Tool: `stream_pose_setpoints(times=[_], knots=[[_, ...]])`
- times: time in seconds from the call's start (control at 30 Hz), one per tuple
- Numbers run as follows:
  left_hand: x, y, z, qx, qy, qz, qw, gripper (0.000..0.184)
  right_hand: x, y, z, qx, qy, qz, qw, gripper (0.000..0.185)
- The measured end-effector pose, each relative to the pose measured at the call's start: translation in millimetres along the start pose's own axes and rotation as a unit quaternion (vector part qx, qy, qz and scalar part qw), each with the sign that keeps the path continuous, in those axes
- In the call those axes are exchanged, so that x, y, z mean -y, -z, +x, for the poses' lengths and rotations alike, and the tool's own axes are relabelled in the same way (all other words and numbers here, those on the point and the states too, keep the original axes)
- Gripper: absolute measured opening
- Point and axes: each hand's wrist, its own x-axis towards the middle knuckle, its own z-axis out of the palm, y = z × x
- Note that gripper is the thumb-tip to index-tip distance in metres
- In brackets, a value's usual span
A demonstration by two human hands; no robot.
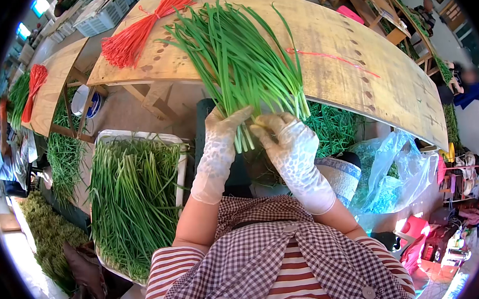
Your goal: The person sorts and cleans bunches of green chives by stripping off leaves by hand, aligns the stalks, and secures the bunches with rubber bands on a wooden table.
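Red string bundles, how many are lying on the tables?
2: one bundle on the nearest table, left side; another bundle on the left table. Others may be hidden.

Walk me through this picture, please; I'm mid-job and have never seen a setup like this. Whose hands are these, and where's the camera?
There is no machine here: one head-worn camera looks forward and down at a person's gloved hands. The left hand grips the lower ends of long green stalks; the right hand is beside it, fingers bent, its exact hold unclear. Most of the stalks lie on the wooden table, along with a bundle of red strands and a loose red strand. Below, to the left, a white crate holds more greens.
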Motion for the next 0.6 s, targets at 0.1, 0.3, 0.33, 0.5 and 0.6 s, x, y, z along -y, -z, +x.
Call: stream_pose_setpoints(times=[0.1, 0.3, 0.33, 0.5, 0.6], knots=[[0, -6, 0, -0.047, 0.024, 0.021, 0.998, 0.026, 5, -7, -7, 0.084, 0.086, -0.075, 0.99, 0.024], [5, 1, 7, -0.046, 0.063, -0.011, 0.997, 0.024, -21, 28, -2, -0.051, 0.012, 0.037, 0.998, 0.021], [7, 4, 11, -0.045, 0.074, -0.01, 0.996, 0.024, -34, 34, 5, -0.078, -0.075, 0.044, 0.993, 0.02], [11, -16, 17, -0.068, 0.088, -0.039, 0.993, 0.028, -76, 29, 16, -0.128, -0.126, -0.062, 0.982, 0.023], [17, -24, 21, -0.021, 0.088, -0.047, 0.995, 0.028, -56, 23, 21, -0.102, -0.113, -0.112, 0.982, 0.031]])
